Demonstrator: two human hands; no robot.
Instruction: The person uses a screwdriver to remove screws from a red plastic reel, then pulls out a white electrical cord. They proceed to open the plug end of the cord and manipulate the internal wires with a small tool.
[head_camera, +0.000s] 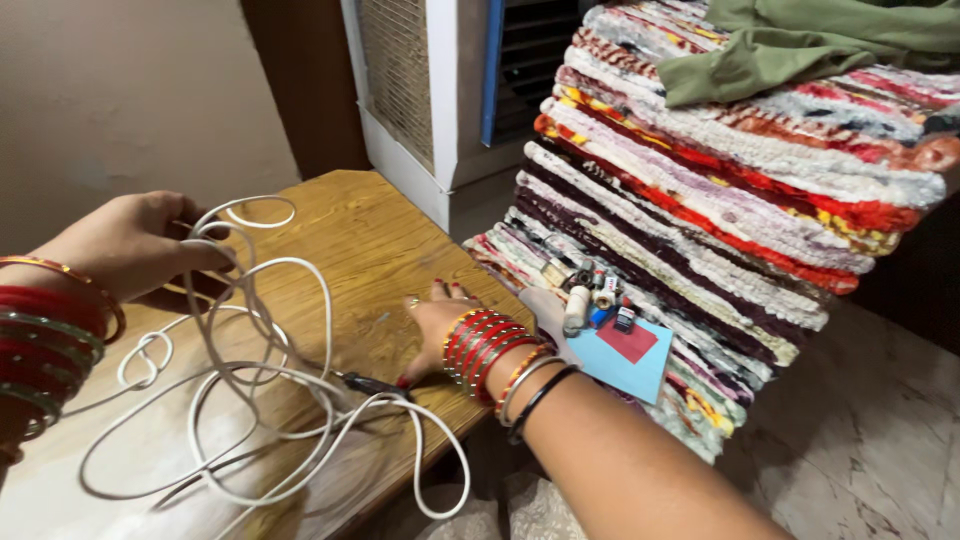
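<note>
White cable (270, 400) lies in loose tangled loops on the desk (380, 240), one knot showing; not yet coiled. Left hand (140, 245) is closed on its upper loops. Right hand (432, 330) rests flat, fingers spread, beside the black plug (372, 385).

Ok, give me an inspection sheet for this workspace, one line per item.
Surface: wooden table, worn top.
Job's things: tangled white cable, knotted loop at the left side.
Clutter: thread spools and blue and red paper on a striped rag rug; green cloth on top of the rug.
Hands: left hand grips cable loops; right hand rests on the table by the cable's dark plug.
Cables: the white one only.
Surroundings: air cooler, beige wall, marble floor.
</note>
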